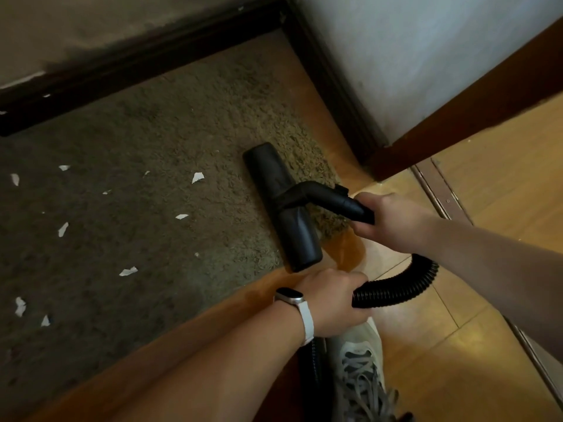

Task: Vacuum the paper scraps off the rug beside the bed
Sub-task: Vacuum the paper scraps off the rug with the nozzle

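Right hand [393, 219] fingers wrapped tight around the black vacuum wand [341, 202], just behind the elbow joint. Left hand [332, 300] fingers closed around the black ribbed hose [405, 287], which loops between the 2 hands and runs on down past the left wrist. White-strap smartwatch [294, 300] on left wrist, screen dark, no text legible. Floor nozzle [283, 208] lies flat on the brown shaggy rug [137, 141], at its right edge near the rug corner. No brand or label readable on nozzle, wand or hose. White paper scraps [197, 177] scattered on rug left of nozzle, apart from it, roughly 10 visible. Wood floor [426, 345] under hands. Grey laced sneaker [359, 370] at bottom. Dark wood bed frame [137, 60] along rug's far side.
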`<state>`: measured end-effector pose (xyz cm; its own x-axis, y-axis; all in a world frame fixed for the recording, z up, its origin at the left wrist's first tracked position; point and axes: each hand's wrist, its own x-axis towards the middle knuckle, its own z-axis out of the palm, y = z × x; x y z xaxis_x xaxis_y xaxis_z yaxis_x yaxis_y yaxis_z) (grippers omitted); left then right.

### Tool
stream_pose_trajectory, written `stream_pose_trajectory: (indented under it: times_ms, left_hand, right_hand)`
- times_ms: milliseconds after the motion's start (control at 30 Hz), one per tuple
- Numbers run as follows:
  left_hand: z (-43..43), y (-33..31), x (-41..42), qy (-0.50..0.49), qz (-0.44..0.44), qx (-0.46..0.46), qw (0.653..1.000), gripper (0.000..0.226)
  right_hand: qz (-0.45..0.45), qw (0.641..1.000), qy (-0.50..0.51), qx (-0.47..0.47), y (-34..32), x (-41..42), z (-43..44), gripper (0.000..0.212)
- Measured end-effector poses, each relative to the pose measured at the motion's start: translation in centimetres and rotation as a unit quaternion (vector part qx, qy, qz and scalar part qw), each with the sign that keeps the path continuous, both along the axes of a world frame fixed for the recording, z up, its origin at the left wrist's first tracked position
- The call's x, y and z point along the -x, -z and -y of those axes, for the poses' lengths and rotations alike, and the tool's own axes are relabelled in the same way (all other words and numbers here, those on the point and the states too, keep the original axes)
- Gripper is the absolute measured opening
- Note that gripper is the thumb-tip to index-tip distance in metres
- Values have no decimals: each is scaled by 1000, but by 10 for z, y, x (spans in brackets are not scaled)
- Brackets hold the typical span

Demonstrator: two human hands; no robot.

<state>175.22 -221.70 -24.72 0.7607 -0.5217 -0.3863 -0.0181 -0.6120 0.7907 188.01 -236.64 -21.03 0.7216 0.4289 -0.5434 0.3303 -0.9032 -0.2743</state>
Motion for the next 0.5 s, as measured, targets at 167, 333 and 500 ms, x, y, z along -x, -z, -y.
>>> stream_pose_trajectory:
  times_ms: [167, 333, 500]
  left_hand:
    - [13, -4, -2, 8, -19, 12, 1000, 18]
    - [25, -8, -5, 31, -11, 13, 999, 18]
    - [30, -14, -5, 48, -8, 19, 999, 18]
  right_hand:
    - [14, 999, 24, 36, -9, 2, 12, 17]
    - [33, 994, 57, 83, -18, 9, 30, 21]
    - [43, 992, 70, 93, -21, 14, 41, 24]
